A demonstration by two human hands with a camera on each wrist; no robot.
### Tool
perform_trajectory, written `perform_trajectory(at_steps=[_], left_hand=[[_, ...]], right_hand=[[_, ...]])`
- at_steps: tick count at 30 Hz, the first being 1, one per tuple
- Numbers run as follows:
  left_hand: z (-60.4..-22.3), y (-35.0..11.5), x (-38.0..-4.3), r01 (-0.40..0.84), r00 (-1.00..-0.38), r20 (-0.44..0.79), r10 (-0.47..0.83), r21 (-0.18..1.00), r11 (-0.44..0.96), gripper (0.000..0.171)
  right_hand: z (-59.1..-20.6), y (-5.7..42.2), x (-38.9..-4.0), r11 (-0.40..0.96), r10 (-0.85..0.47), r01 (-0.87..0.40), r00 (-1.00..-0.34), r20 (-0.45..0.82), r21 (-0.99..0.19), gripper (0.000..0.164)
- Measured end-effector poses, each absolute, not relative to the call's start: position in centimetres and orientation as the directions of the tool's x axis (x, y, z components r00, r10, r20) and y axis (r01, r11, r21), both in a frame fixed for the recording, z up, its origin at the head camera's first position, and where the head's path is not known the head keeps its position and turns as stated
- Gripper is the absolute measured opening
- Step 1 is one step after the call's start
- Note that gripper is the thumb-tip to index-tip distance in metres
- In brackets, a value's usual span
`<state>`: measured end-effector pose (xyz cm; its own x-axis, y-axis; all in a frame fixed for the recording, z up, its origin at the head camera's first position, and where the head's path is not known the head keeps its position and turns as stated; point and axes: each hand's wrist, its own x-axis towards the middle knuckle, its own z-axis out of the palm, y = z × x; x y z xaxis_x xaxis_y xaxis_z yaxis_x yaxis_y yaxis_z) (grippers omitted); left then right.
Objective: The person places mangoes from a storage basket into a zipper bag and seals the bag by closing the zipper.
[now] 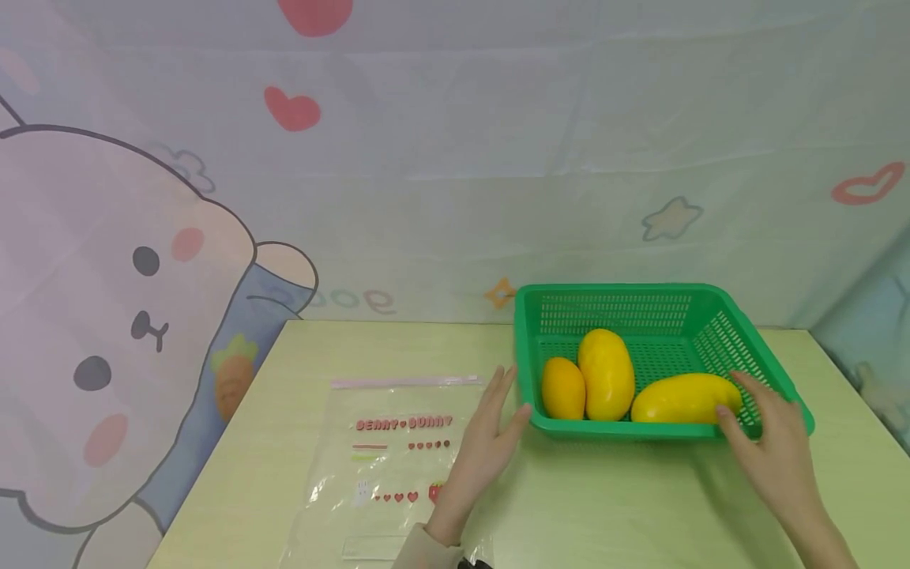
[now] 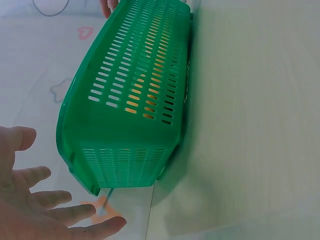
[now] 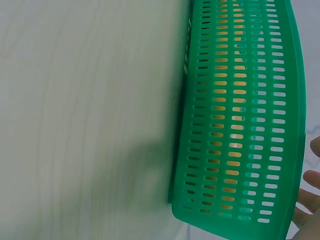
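A green plastic basket [image 1: 526, 348] holds three yellow mangoes: a small, deeper-yellow mango [image 1: 563, 389] at the left, an upright large mango [image 1: 606, 375] beside it, and a long mango [image 1: 682, 397] lying sideways at the right. My left hand [image 1: 486, 442] is beside the basket's left front corner, fingers straight and spread, holding nothing; the left wrist view shows these spread fingers [image 2: 57, 200] too. Over the basket's front right rim is my right hand [image 1: 775, 442], thumb and fingers apart, overlapping the right end of the long mango. In the right wrist view its fingers [image 3: 311, 200] show just beyond the rim.
A transparent zip bag [image 1: 398, 466] with red lettering and small hearts lies flat left of the basket, partly behind my left forearm. The pale wooden table [image 1: 604, 506] ends at a printed cloth backdrop [image 1: 455, 158] with hearts and a cartoon bear.
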<state>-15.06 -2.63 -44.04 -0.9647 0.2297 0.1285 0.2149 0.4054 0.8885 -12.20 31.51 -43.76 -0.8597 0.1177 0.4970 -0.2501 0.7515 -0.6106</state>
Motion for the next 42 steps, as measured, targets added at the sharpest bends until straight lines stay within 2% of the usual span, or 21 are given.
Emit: perform_trajectory(at_steps=[16, 32, 42], left_hand=[[-44.6, -1.8, -16.1, 0.181, -0.974, 0.119, 0.195, 0.923, 0.340, 0.058], [-44.9, -1.1, -16.7, 0.203, -0.968, 0.143, 0.209, 0.930, 0.306, 0.061], [-44.9, -0.9, -17.0, 0.186, -0.970, 0.125, 0.207, 0.934, 0.305, 0.061]], right_hand=[[-43.8, 33.6, -12.8, 0.774, 0.137, -0.206, -0.869, 0.475, -0.599, 0.044], [-43.3, 34.8, -13.1, 0.785, 0.112, -0.198, -0.886, 0.449, -0.587, 0.046], [-43.0, 35.6, -13.6, 0.811, 0.123, -0.143, -0.906, 0.405, -0.567, 0.049]])
